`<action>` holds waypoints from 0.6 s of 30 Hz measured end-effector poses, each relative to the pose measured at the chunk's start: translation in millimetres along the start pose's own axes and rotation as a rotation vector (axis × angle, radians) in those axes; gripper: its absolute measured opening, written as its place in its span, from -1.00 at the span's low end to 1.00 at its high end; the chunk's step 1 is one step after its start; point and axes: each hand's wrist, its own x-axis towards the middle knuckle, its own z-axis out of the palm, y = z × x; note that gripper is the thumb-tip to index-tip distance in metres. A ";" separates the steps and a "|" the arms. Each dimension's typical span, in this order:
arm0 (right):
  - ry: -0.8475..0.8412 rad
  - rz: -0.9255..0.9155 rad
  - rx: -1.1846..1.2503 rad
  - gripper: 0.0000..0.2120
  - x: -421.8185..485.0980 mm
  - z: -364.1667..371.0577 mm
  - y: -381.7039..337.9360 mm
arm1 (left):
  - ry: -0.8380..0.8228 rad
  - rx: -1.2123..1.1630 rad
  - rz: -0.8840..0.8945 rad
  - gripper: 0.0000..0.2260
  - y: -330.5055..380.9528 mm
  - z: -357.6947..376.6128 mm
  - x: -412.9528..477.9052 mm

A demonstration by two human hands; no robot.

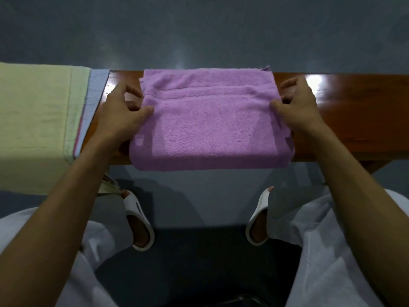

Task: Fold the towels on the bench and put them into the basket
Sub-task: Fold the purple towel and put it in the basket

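A purple towel (210, 122), folded into a thick rectangle, lies across the brown wooden bench (358, 116) in the middle of the view. My left hand (121, 114) grips its left edge, thumb on top and fingers tucked beneath. On the opposite side my right hand (296, 105) pinches the right edge the same way. A pale yellow towel (33, 120) drapes over the bench at the left, and it lies on a green and a light blue towel (97, 85). No basket is in view.
The bench runs left to right, with bare wood to the right of the purple towel. Grey floor (199, 29) lies beyond and below it. My feet in white slippers (141, 220) stand under the bench's near edge.
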 end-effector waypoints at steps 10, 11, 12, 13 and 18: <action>-0.140 -0.044 0.112 -0.71 -0.6 -8.6 6.3 | -0.065 -0.115 0.058 -0.73 -3.7 -12.3 1.3; -0.139 -0.039 0.112 -0.71 0.1 -9.5 6.7 | -0.073 -0.096 0.079 -0.74 -5.0 -12.1 2.3; -0.135 -0.029 0.117 -0.72 0.4 -10.1 7.1 | -0.076 -0.056 0.109 -0.76 -6.6 -11.9 3.5; -0.130 -0.021 0.122 -0.74 0.7 -10.4 7.9 | -0.074 -0.008 0.139 -0.77 -7.4 -11.7 3.9; -0.092 -0.027 0.091 -0.78 0.6 -12.8 9.8 | -0.016 0.032 0.143 -0.76 -8.9 -11.8 7.2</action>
